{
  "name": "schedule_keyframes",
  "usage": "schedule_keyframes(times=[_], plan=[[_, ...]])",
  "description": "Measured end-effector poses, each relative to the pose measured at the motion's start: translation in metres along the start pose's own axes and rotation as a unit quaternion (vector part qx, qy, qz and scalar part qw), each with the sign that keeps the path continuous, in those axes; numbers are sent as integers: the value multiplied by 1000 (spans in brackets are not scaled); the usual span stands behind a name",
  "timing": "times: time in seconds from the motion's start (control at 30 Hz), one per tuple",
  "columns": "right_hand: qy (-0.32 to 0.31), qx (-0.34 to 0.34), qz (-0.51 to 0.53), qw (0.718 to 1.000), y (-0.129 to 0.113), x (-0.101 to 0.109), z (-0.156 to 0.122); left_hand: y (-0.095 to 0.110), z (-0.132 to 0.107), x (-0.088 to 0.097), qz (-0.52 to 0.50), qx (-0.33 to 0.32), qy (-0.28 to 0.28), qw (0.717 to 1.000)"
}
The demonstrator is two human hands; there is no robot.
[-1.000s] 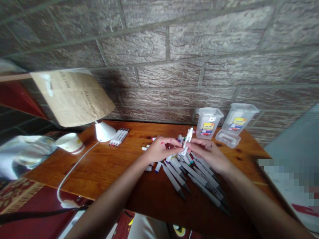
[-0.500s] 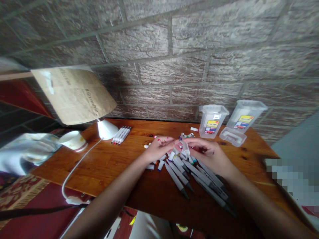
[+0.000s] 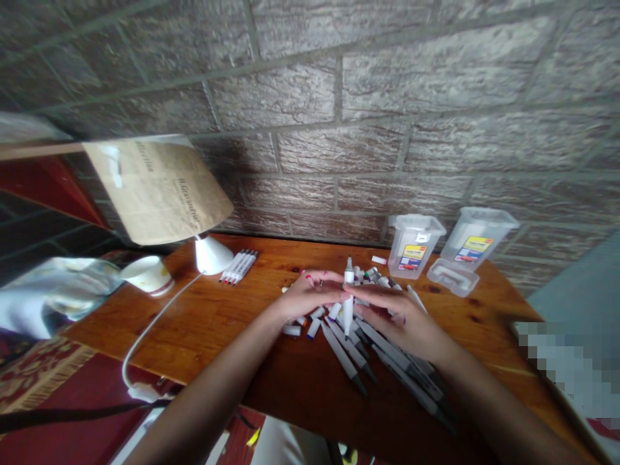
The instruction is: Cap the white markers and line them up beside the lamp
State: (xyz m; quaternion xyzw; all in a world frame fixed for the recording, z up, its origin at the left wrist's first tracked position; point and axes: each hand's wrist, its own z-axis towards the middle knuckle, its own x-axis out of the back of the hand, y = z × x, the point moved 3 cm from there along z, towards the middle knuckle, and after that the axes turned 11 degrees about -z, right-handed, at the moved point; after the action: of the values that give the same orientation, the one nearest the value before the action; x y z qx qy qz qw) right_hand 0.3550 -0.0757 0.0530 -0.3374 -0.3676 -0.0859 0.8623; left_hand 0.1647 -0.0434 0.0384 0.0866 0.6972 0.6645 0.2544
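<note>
Both my hands meet over a heap of grey-and-white markers (image 3: 368, 342) on the wooden table (image 3: 217, 316). Between them stands one white marker (image 3: 348, 297), nearly upright, pinched at its middle. My left hand (image 3: 310, 294) grips it from the left with fingers curled. From the right, my right hand (image 3: 394, 316) closes its fingertips on the same marker, its palm lying over the heap. Loose caps (image 3: 310, 323) are scattered by my left wrist.
Two clear plastic containers (image 3: 414, 245) (image 3: 477, 239) and a loose lid (image 3: 448, 276) stand at the back right. A row of markers (image 3: 238, 266), a white lamp base (image 3: 212, 253) with its cord, a cup (image 3: 144, 274) and a brown paper bag (image 3: 159, 190) are at left. Brick wall behind.
The marker went from tilted up, to lowered among the heap, to standing upright between both hands. The view shifted slightly.
</note>
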Motion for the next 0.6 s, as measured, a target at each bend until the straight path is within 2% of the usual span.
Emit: schedule_keyframes(times=[0.17, 0.27, 0.33, 0.43, 0.5, 0.6], plan=[[40, -59, -13, 997, 3, 2, 0, 4, 2, 6, 3, -7, 30, 1000], [84, -123, -23, 989, 12, 5, -3, 8, 2, 26, 62, -17, 67, 996], [109, -148, -28, 983, 17, 7, -5, 13, 0, 47, 168, -29, 86, 982], [128, -158, -37, 979, 23, 9, -5, 23, -8, 83, 350, -41, 150, 924], [131, -155, -42, 978, 25, 9, -5, 30, -15, 105, 469, -14, 228, 853], [127, -150, -52, 979, 27, 8, -5, 37, -25, 125, 561, 56, 338, 754]])
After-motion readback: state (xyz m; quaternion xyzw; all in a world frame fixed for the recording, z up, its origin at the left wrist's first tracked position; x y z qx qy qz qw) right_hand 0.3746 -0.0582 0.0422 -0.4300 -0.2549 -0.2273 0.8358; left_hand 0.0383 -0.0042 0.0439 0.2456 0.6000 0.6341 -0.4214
